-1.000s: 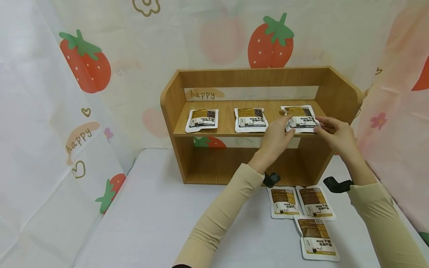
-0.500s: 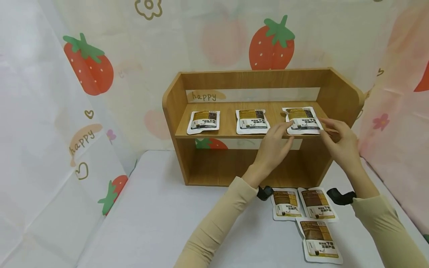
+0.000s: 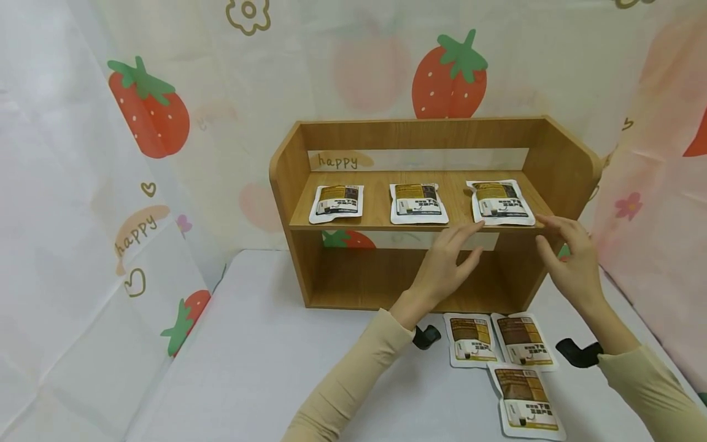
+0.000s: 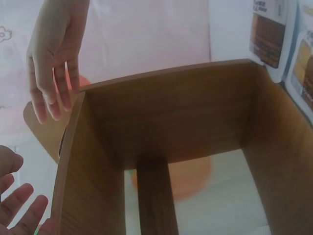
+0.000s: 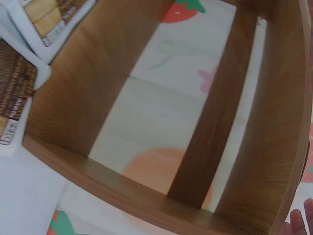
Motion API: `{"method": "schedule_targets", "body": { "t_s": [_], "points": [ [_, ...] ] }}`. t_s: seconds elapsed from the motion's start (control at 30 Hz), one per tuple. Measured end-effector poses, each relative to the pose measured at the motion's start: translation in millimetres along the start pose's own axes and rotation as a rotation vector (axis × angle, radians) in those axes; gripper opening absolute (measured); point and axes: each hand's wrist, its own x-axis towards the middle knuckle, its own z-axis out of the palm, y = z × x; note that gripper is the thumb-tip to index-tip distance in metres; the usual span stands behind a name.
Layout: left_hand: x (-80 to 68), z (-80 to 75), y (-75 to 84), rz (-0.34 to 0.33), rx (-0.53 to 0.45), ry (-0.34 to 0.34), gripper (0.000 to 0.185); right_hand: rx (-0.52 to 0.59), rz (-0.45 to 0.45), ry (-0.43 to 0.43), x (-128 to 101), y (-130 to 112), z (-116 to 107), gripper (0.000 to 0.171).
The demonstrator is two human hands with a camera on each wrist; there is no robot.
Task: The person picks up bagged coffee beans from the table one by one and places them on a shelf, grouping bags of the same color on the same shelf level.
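Observation:
In the head view, three flat white pouches with brown and gold print lie spaced along the upper board of a wooden shelf [image 3: 409, 133]: a left pouch [image 3: 337, 204], a middle pouch [image 3: 418, 204] and a right pouch [image 3: 501, 203]. My left hand [image 3: 442, 267] hovers at the board's front edge, below and left of the right pouch, fingers loosely extended and holding nothing. My right hand [image 3: 574, 264] is at that pouch's lower right corner, fingers bent loosely, with nothing in them; whether a fingertip touches the board I cannot tell. The left wrist view shows both hands outside the shelf.
On the white table [image 3: 237, 368], several similar items lie before the shelf's right side: a back-left pouch [image 3: 471, 339], a back-right pouch [image 3: 523, 341] and a front pouch [image 3: 526, 402]. Strawberry-print cloth [image 3: 221, 73] hangs close behind and at both sides.
Both hands have let go of the right pouch and drawn back toward me, the right hand also shifting rightward. The pouch stays on the upper board. The camera view has shifted slightly.

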Motion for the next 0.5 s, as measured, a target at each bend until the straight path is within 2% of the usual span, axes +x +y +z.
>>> {"method": "schedule_targets", "body": {
  "t_s": [0.23,0.5],
  "points": [
    [-23.4,-2.1,-0.5,-0.057,-0.055,-0.068,0.043,0.001,-0.016,-0.036,-17.0,2.0,-2.5,0.041],
    [-51.0,5.9,-4.1,-0.155,-0.082,-0.179,0.047,0.022,-0.005,-0.112,-37.2,5.0,-5.6,0.041]
  ]
}}
